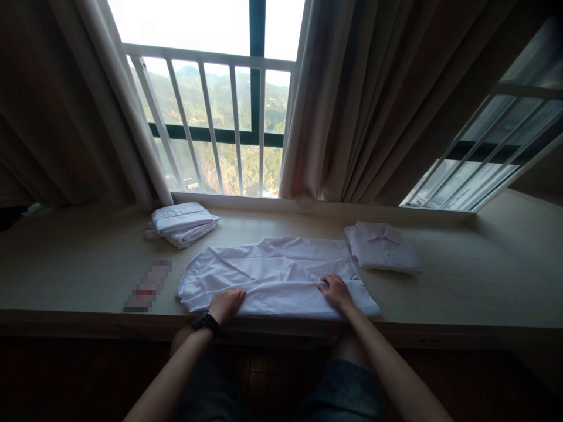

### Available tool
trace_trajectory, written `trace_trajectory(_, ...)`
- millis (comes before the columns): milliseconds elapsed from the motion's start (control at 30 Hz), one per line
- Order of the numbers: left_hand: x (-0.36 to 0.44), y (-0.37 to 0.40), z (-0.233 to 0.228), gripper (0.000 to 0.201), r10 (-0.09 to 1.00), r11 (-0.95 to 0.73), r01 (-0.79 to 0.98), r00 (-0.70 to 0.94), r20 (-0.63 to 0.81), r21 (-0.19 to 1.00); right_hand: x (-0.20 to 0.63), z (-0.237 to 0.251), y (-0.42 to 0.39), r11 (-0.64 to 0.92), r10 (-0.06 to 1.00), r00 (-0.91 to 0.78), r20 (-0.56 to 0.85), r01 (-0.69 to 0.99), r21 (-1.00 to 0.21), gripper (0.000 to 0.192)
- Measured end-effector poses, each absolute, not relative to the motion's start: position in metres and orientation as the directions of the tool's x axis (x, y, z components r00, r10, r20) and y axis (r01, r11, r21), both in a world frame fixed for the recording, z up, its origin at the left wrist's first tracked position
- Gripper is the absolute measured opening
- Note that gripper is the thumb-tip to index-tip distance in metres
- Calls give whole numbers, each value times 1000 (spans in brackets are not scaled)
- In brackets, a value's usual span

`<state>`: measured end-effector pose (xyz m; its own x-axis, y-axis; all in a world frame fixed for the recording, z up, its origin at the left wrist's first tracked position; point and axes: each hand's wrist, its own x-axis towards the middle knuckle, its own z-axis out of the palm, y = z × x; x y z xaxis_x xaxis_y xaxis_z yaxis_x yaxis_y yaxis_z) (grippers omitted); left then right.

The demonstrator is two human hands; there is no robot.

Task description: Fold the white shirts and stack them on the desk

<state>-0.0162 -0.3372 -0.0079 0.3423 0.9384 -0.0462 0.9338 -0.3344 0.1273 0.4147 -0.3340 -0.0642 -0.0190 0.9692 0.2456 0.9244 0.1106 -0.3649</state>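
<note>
A white shirt point(272, 264) lies spread on the wide window ledge, with its near side folded over in a long band. My left hand point(227, 306), a dark watch on its wrist, is closed on the left part of that band at the near edge. Farther right, my right hand point(335, 291) has its fingers curled over the band's upper edge, gripping the cloth. The fingertips of both hands are partly hidden against the fabric. Light creases run across the far half of the shirt.
A stack of folded white garments point(182, 223) sits back left, and a folded white shirt point(383, 246) with its collar up top lies to the right. A blurred reddish item point(148, 286) rests on the ledge point(457, 281) at left. Behind stand curtains point(347, 105) and a barred window point(215, 117).
</note>
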Motion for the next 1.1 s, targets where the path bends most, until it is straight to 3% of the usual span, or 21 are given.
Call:
trace_trajectory(100,-12,-332,1,56,930,-356,933,359,-74,58,411,-67,-338,90,959,16,282,930,-357,22)
trace_trajectory(300,-22,-325,-8,57,926,-371,929,368,80,18,405,-75,-348,89,927,35,373,946,-310,27)
trace_trajectory(467,-39,-328,-26,48,942,-323,946,319,100,23,405,-75,-349,94,923,30,383,948,-303,29)
trace_trajectory(667,-56,-329,-39,38,929,-284,947,233,289,148,406,-77,-350,106,918,14,396,955,-278,31)
trace_trajectory(933,-57,-329,-49,34,941,-91,990,51,335,104,405,-77,-351,55,914,41,404,974,-222,35)
trace_trajectory(1100,-63,-326,-56,40,921,-180,974,118,370,136,409,-76,-357,73,933,-14,361,986,-151,38)
